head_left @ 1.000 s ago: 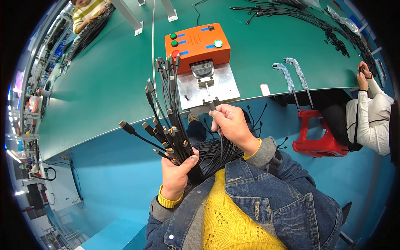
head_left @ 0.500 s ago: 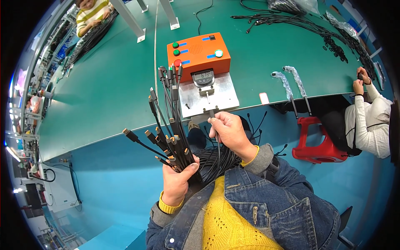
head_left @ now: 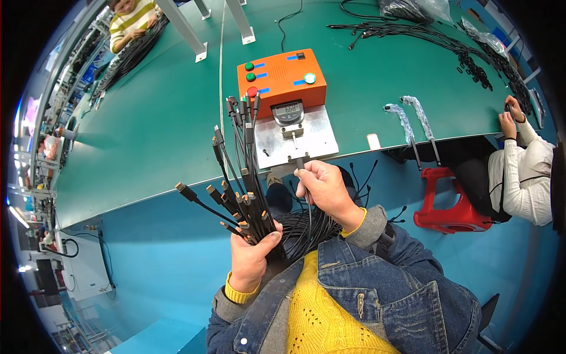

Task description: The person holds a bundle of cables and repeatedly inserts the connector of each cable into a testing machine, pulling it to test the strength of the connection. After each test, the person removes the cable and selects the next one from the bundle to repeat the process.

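Observation:
My left hand is closed around a bundle of black cables, whose plugs fan upward, several with orange-toned tips. Between the thumb and fingers of my right hand, a single black cable plug is pinched. That plug points into the front edge of a silver metal plate; whether it sits inside a slot there I cannot tell. On the plate, a small digital gauge has its rod aimed toward the plug. Behind it stands an orange box with green, red and lit white buttons.
Coiled black cables lie across my lap. The green table carries two plastic-wrapped cables, a small white card and more cables. A red stool and a co-worker are at right; another person sits far left.
Digits on the gauge's display have changed. Both hands keep their grips and have barely moved; the whole view has shifted very slightly.

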`<state>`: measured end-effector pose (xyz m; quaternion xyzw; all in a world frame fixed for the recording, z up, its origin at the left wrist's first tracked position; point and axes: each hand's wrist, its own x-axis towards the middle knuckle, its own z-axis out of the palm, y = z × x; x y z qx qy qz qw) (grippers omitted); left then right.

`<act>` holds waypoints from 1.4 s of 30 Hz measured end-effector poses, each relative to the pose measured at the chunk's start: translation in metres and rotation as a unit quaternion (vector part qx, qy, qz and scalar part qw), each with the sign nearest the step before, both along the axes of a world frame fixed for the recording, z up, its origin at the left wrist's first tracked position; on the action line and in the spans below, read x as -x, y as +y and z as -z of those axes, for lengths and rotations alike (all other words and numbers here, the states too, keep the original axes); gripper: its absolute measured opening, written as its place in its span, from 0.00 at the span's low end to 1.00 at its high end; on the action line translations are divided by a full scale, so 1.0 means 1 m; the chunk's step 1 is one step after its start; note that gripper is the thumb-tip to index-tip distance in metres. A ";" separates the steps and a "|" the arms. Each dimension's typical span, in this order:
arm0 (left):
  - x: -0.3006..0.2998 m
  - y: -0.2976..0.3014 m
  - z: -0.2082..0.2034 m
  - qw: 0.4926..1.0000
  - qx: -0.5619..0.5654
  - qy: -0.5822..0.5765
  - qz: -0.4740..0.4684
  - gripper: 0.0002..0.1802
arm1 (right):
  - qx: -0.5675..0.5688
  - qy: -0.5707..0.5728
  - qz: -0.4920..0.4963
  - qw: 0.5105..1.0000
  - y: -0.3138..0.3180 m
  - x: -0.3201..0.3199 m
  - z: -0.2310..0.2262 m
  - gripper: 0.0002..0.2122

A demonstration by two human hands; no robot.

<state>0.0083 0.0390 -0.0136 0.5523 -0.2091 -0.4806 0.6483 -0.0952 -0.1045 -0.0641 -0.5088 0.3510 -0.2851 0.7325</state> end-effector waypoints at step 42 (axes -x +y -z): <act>0.017 0.005 0.002 0.998 -0.010 -0.062 -0.008 0.07 | 0.041 -0.217 0.076 0.972 -0.055 0.018 -0.070 0.12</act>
